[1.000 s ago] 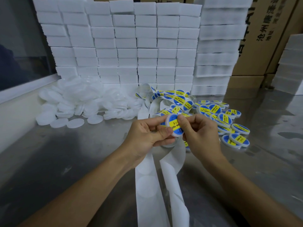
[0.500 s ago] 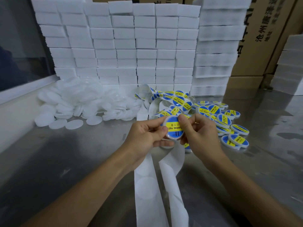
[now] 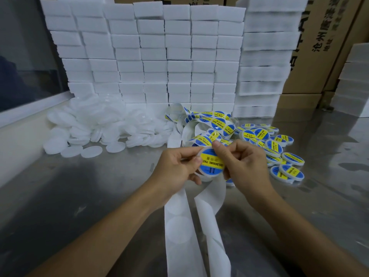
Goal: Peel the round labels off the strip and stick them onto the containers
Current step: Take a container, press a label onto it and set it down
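Both hands meet in the middle of the view over a steel table. The left hand holds a round white container by its edge, fingers curled around it. The right hand pinches the same container from the other side, its thumb pressing on the top rim of the blue and yellow label that already covers the lid. The label looks stuck down, so this piece seems nearly finished, only the pressing is left.

At 2 o'clock from the hands lies a pile of labelled containers, these are done. At 10 o'clock a bigger heap of plain white containers has no labels yet, so I judge that much work remains. At 12 o'clock the strip with labels curls on the table, and at 6 o'clock the empty white backing hangs toward the viewer.
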The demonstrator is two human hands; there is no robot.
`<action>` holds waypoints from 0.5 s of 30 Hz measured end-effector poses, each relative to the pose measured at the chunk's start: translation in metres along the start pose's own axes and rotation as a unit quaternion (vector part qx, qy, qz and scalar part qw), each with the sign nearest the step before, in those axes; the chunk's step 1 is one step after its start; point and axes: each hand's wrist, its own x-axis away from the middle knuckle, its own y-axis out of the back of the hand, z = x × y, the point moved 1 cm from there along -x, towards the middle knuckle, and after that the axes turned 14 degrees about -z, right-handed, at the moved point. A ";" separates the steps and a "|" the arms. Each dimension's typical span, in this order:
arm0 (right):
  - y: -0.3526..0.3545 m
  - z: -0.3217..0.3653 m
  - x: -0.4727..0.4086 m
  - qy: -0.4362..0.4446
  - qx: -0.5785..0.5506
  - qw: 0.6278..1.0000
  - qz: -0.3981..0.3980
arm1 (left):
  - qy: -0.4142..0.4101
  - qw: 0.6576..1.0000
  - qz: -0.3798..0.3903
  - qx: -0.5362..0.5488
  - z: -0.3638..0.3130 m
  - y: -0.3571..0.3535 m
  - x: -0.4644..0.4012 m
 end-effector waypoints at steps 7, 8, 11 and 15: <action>0.000 -0.003 0.001 -0.001 0.039 0.999 0.027 | 0.018 0.999 -0.050 -0.002 0.003 0.001 -0.002; -0.001 -0.004 0.001 0.003 0.049 0.998 0.038 | 0.021 0.997 -0.067 0.010 0.003 0.002 -0.002; -0.004 -0.004 0.004 0.038 0.097 0.994 0.045 | 0.029 0.994 -0.102 0.027 0.003 0.003 -0.004; -0.004 0.001 0.010 0.173 0.183 0.965 0.075 | 0.045 0.990 -0.128 0.050 0.003 0.006 -0.007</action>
